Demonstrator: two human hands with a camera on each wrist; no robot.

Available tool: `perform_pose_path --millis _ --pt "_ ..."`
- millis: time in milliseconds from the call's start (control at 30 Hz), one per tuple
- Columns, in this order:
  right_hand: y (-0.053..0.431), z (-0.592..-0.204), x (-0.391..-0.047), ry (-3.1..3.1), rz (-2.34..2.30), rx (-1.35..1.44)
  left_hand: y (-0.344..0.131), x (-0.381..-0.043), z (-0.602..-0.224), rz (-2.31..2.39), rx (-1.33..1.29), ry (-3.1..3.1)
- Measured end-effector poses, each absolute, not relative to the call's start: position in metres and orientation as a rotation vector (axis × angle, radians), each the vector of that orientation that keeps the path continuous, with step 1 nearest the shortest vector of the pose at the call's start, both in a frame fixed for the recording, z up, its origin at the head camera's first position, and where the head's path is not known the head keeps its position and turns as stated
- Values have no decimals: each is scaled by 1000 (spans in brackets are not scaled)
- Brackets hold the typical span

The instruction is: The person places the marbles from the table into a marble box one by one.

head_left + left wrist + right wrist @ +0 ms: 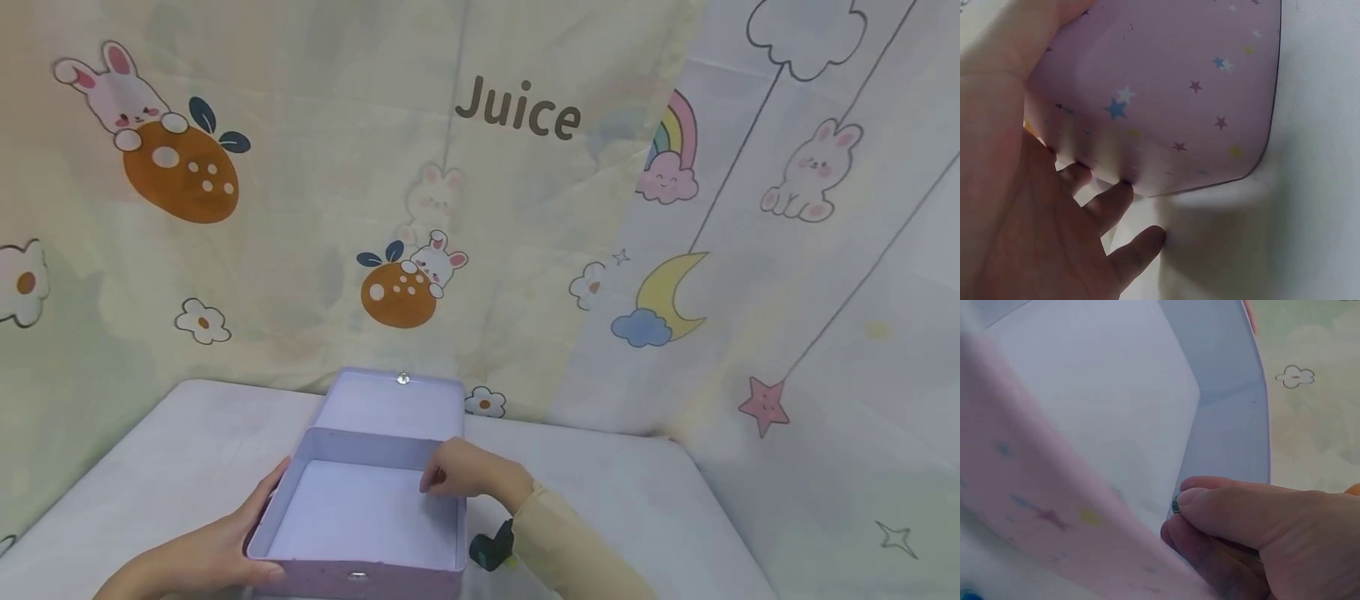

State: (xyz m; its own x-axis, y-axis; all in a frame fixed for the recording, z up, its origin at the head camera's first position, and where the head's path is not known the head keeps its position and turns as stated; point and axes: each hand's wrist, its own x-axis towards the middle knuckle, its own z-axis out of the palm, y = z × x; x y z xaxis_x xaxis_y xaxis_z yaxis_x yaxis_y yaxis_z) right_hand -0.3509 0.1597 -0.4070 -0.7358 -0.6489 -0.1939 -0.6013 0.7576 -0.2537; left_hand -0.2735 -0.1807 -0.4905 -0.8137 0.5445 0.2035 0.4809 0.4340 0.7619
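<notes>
A lilac tin box point(367, 517) with printed stars stands on the table, its lid point(393, 404) swung back and the inside white. My left hand point(202, 550) holds the box at its near left corner, thumb at the front and fingers along the side. In the left wrist view the fingertips point(1116, 194) rest against the starry wall point(1172, 100). My right hand point(468, 471) is inside the far right corner of the box, over its rim. Between thumb and finger it pinches a tiny dark green piece point(1176, 504), mostly covered.
A black and green object point(491, 546) lies on the table right of the box, partly behind the right sleeve point(570, 533). Printed cloth point(300, 208) hangs behind the white table point(600, 483). A blue bit point(969, 595) shows at the right wrist view's lower left.
</notes>
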Motion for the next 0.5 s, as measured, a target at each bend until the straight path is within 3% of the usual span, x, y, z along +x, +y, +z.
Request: perform_pose_path --millis 500 --pt "138 -420 -360 2702 -91 -849 -178 -274 -488 1098 846 2757"
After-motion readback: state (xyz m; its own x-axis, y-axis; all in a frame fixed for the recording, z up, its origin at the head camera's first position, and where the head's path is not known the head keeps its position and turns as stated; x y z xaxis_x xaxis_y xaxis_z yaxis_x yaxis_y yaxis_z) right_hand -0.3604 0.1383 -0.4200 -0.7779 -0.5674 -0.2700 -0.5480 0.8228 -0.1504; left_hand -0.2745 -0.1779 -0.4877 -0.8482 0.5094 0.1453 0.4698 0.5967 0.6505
